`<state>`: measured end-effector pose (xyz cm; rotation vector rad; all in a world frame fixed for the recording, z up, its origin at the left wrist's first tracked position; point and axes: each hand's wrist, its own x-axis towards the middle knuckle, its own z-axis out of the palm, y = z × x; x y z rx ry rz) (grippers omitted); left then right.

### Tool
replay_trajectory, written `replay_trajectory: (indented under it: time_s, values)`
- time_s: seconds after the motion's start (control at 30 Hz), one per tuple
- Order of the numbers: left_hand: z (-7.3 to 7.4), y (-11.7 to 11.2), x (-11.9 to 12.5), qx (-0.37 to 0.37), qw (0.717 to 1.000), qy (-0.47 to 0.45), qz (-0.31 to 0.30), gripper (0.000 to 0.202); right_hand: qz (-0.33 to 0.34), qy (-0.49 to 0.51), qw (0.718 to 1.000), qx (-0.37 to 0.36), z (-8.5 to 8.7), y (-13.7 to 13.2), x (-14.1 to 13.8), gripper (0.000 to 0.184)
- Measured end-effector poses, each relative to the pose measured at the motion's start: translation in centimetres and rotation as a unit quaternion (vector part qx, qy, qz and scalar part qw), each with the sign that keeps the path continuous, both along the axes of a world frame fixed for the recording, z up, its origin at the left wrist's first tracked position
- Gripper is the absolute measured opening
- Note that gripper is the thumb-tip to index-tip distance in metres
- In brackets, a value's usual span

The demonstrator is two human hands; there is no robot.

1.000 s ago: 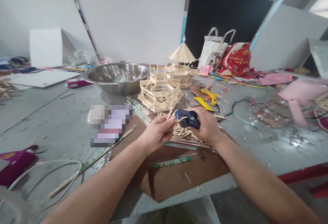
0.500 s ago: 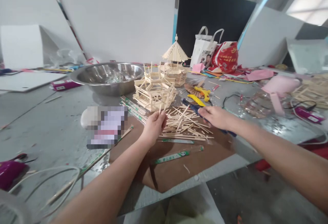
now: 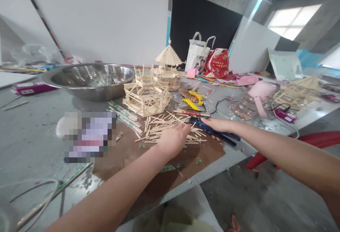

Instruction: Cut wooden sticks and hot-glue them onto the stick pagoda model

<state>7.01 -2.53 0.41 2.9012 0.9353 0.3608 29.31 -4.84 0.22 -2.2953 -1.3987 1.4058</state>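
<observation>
My left hand (image 3: 175, 139) is closed in a pinch on a thin wooden stick (image 3: 194, 125), whose end points at the jaws of dark blue pliers (image 3: 205, 128). My right hand (image 3: 216, 125) wraps the handles of these pliers, jaws facing left. Whether the jaws touch the stick I cannot tell. Under both hands a loose pile of wooden sticks (image 3: 156, 127) covers part of a brown sheet (image 3: 117, 179). Just behind the pile stands an open six-sided stick frame (image 3: 147, 97). A stick pavilion with a pointed roof (image 3: 169, 55) rises behind that.
A steel basin (image 3: 87, 92) stands at the back left, a blurred-out phone (image 3: 91, 133) in front of it. Wrapped sticks (image 3: 126, 117) lie beside the frame. A yellow glue gun (image 3: 196, 97), a pink-lidded jug (image 3: 251, 101) and bags (image 3: 217, 63) are farther right.
My left hand has moved right with the stick, up to the pliers. My right hand keeps its hold on the pliers. The camera view has swung to the right.
</observation>
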Motion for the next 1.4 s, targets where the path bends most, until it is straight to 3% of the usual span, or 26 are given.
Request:
replay_trajectory:
  time_s: [0.07, 0.23, 0.47, 0.6, 0.77, 0.87, 1.0, 1.1, 1.27, 1.4]
  values:
    - [-0.2, -0.2, 2.3, -0.042, 0.997, 0.041, 0.056, 0.021, 0.000, 0.009, 1.000, 0.000, 0.0, 0.1, 0.1, 0.065]
    - [-1.1, 1.2, 5.9, -0.054, 0.993, 0.048, 0.091, 0.023, 0.001, 0.025, 1.000, -0.010, 0.2, 0.4, 0.2, 0.066]
    - [-1.8, 2.5, 6.5, -0.060, 0.993, 0.054, 0.087, 0.027, 0.002, 0.082, 0.996, -0.045, 1.4, 0.4, 0.3, 0.062]
    - [-1.8, 2.3, 6.7, -0.055, 0.993, 0.047, 0.089, 0.028, 0.025, 0.151, 0.984, -0.092, 3.2, -0.3, 0.9, 0.039]
    - [-1.7, 2.1, 6.5, -0.046, 0.995, 0.038, 0.086, 0.025, -0.019, 0.176, 0.979, -0.099, 4.7, -1.4, 1.5, 0.019]
    - [-1.7, 2.0, 6.3, -0.046, 0.994, 0.036, 0.087, 0.027, -0.020, 0.149, 0.982, -0.114, 4.6, -1.8, 1.4, 0.015]
    - [-1.7, 2.0, 6.1, -0.053, 0.994, 0.041, 0.086, 0.028, 0.028, 0.053, 0.993, -0.104, 3.7, -1.8, 1.1, 0.020]
    - [-1.8, 2.1, 6.0, -0.057, 0.994, 0.045, 0.079, 0.027, 0.056, -0.047, 0.996, -0.054, 2.7, -1.8, 0.4, 0.031]
    - [-2.0, 2.3, 5.7, -0.067, 0.994, 0.058, 0.069, 0.022, 0.035, -0.193, 0.980, 0.024, 1.4, -2.4, -1.5, 0.050]
    - [-2.0, 2.2, 5.6, -0.075, 0.993, 0.065, 0.067, 0.022, 0.034, -0.253, 0.965, 0.063, 0.8, -2.6, -2.3, 0.073]
